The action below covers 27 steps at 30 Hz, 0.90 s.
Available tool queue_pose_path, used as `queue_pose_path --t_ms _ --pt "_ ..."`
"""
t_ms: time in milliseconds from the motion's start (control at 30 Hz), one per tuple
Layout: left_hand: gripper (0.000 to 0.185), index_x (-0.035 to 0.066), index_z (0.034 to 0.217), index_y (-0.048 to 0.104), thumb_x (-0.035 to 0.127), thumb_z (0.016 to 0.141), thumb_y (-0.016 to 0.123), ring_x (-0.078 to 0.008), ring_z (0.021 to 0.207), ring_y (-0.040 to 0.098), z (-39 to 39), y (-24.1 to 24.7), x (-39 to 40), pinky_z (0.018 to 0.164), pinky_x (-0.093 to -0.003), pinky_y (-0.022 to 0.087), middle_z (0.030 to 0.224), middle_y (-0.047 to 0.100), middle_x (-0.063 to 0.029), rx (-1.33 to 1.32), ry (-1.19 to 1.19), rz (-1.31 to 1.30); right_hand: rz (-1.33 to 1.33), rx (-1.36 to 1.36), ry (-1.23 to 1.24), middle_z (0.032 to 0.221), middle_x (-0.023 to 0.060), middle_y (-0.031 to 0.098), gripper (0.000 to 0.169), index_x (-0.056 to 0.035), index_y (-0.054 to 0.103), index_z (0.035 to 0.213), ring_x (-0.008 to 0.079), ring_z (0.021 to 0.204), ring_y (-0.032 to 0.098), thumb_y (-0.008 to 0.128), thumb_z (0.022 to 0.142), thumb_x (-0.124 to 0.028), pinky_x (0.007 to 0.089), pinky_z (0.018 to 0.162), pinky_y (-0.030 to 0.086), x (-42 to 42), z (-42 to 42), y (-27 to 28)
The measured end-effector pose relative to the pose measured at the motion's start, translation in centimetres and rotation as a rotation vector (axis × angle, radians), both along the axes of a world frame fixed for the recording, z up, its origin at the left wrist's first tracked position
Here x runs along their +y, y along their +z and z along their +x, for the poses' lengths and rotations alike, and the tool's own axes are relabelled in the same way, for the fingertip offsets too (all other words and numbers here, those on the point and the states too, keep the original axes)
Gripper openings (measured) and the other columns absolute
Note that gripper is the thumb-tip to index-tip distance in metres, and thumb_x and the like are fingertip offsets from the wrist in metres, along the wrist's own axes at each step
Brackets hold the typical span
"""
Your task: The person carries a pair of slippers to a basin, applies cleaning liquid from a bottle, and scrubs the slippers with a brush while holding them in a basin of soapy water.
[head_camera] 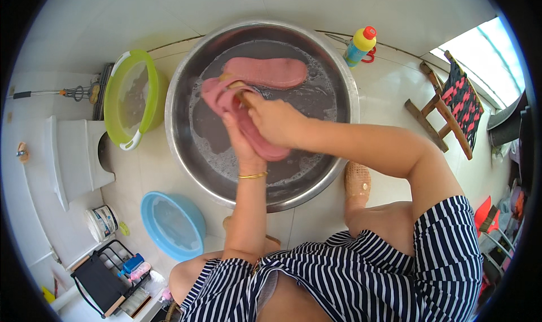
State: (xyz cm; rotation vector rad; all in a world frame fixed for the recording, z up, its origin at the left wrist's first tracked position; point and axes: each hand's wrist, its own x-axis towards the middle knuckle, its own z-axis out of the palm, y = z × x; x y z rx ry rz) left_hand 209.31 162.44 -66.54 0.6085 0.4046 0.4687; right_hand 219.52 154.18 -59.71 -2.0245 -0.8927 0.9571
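Note:
A large round metal basin (pixel 348 110) of dark, foamy water stands before me. Over it, my left hand (pixel 242 142) holds a pink slipper (pixel 269 147) from beneath, tilted with its strap end to the upper left. My right hand (pixel 273 119) grips a brush (pixel 242 97), mostly hidden by the hand and the straps, whose head reaches into the slipper's strap opening. Another pink slipper (pixel 271 71) floats in the water beyond, its flat side up.
At the left is a green tub (pixel 161 97), with a blue basin (pixel 146 214) nearer me. A yellow bottle with a red cap (pixel 360 47) and red-handled scissors (pixel 370 56) lie past the basin's right rim. A wooden folding stool (pixel 449 119) stands at the right.

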Motion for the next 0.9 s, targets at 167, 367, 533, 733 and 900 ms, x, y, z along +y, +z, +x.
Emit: queue_pose_path --t_ms 167,367,533,733,900 --pt "0.064 0.009 0.152 0.039 0.052 0.106 0.047 -0.0253 0.134 0.051 0.7 0.8 -2.0 0.116 -0.0411 0.04 0.147 0.051 -0.0098 0.04 -0.003 -0.081 0.319 -0.01 -0.035 0.113 0.032 0.067 0.041 -0.0104 0.048 0.141 0.0486 0.089 0.068 0.044 0.103 -0.026 0.0529 0.085 0.055 -0.6 0.2 -1.5" --pt "0.062 0.01 0.15 0.043 0.054 0.106 0.043 -0.0261 0.133 0.052 0.3 0.8 0.3 0.113 -0.0421 0.043 0.148 0.052 -0.0085 0.056 0.109 0.017 0.053 0.024 -0.005 0.106 0.029 0.068 0.04 -0.0053 0.045 0.137 0.0472 0.093 0.068 0.046 0.102 -0.024 0.0524 0.08 0.054 -1.9 0.2 0.4" --pt "0.063 0.011 0.146 0.047 0.059 0.104 0.04 -0.0285 0.13 0.054 0.3 1.4 2.1 0.11 -0.0458 0.045 0.143 0.054 -0.0093 0.032 0.18 0.048 0.138 0.123 -0.075 0.11 0.0265 0.068 0.045 -0.0121 0.044 0.145 0.0435 0.089 0.068 0.047 0.103 -0.026 0.0516 0.082 0.053 -3.5 -0.5 0.6" --pt "0.062 0.013 0.146 0.046 0.059 0.106 0.038 -0.0264 0.128 0.054 -0.6 1.7 4.4 0.109 -0.0431 0.045 0.141 0.055 -0.0074 0.071 0.256 -0.001 0.009 0.118 0.187 0.135 0.02 0.063 0.05 -0.0241 0.038 0.157 0.0439 0.108 0.067 0.041 0.108 -0.028 0.0477 0.099 0.053 -6.3 -0.4 2.0" --pt "0.058 0.012 0.15 0.043 0.049 0.105 0.05 -0.0242 0.135 0.051 1.3 0.0 -2.5 0.114 -0.0417 0.042 0.148 0.051 -0.0056 0.066 0.086 0.079 0.084 0.106 -0.092 0.124 0.0233 0.067 0.043 -0.0166 0.046 0.148 0.0492 0.108 0.063 0.038 0.107 -0.028 0.054 0.095 0.052 -4.2 1.7 -0.1"
